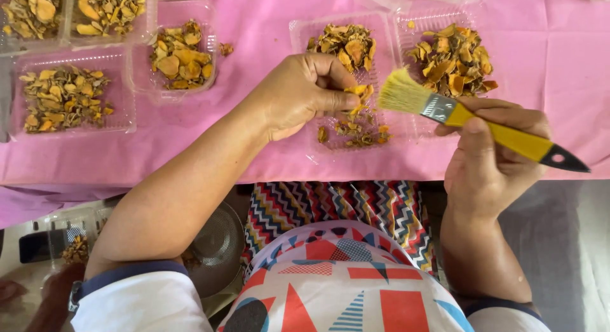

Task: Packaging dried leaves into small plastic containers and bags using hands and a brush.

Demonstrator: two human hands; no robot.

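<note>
Sitting at the pink cloth-covered table (254, 27), I work over the clear plastic clamshell tray (305, 27) just in front of me, with more clear trays of dried orange-yellow slices (63, 97) well apart to my left. My right hand (489, 160) is closed around the yellow handle of a flat paintbrush with pale bristles (445, 109), bristles pointing toward my other hand. My left hand (305, 90) is curled almost shut, thumb and fingertips pinching a small dried orange-yellow slice (358, 90) just above the tray. The bristle tips sit just beside that slice — near, perhaps touching; I cannot tell. To do this well, I judge I should keep the pinch light, leave most of the slice exposed, and sweep with the soft tips only — so loose bits fall into the tray below.
</note>
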